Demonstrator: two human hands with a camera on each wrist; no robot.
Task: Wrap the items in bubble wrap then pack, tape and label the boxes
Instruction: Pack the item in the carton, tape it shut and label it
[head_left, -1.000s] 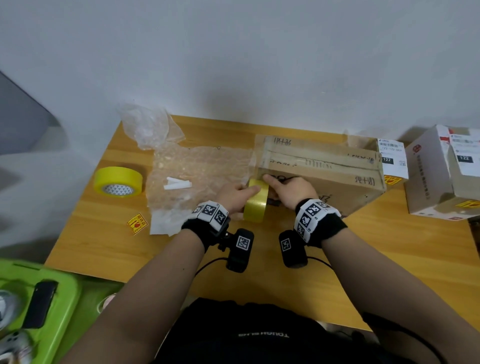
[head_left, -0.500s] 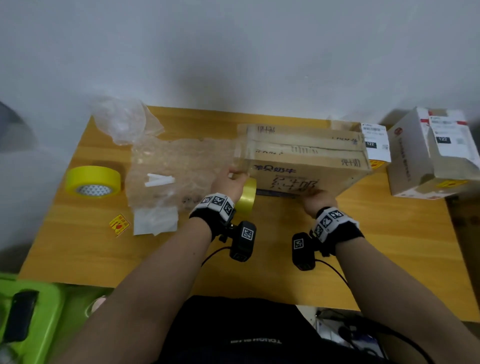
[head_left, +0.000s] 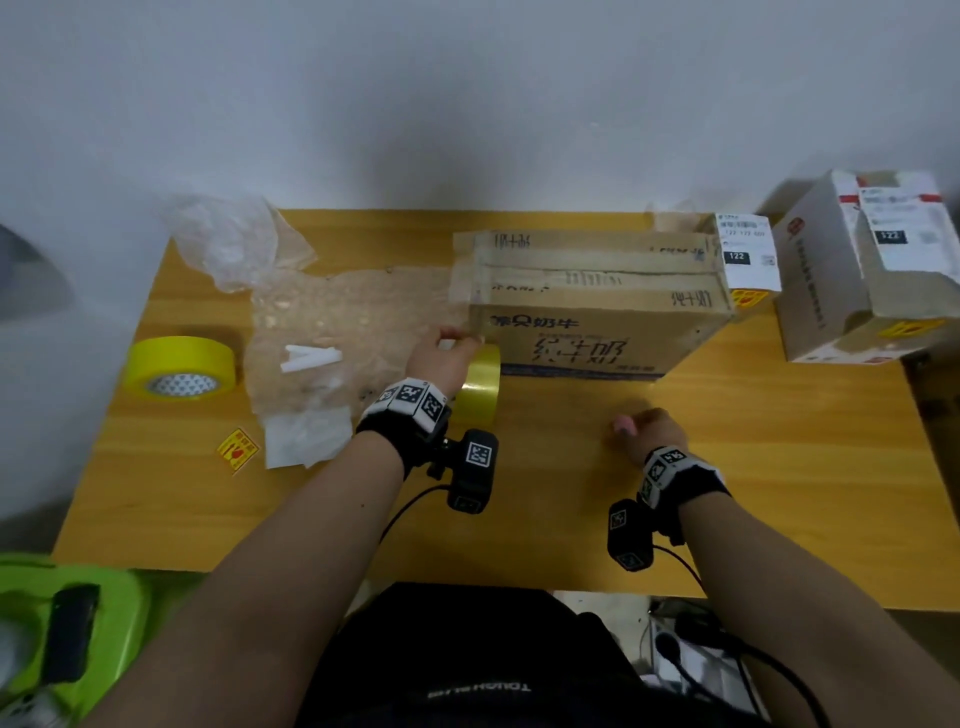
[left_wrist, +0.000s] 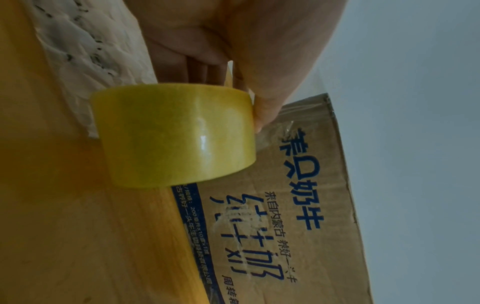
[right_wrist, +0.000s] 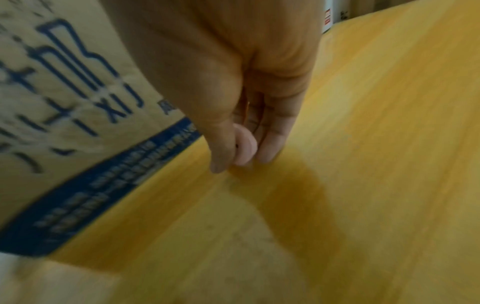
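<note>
The wooden table (head_left: 753, 467) runs under everything. At its far middle sits the long cardboard box (head_left: 597, 312) with blue printed characters on its near side. Just right of it stand a smaller labelled box (head_left: 745, 254) and, at the far right corner, a white carton (head_left: 852, 280) bearing a shipping label. Left of the long box a sheet of bubble wrap (head_left: 332, 322) lies flat, with crumpled clear plastic (head_left: 234, 239) at its far left end and small white sticks (head_left: 309, 357) resting on it. A yellow tape roll (head_left: 179, 366) lies flat near the left edge, well apart from the box.

The left hand (head_left: 441, 358) has its fingers curled through the core of a second, translucent yellow tape roll (left_wrist: 174, 137), held on edge at the box's near left corner. The right hand (head_left: 649, 431) hovers low over the bare table, near the box, its thumb and fingers pinching a small pink object (right_wrist: 245, 148). A small yellow sticker (head_left: 238, 449) lies near the bubble wrap.
</note>
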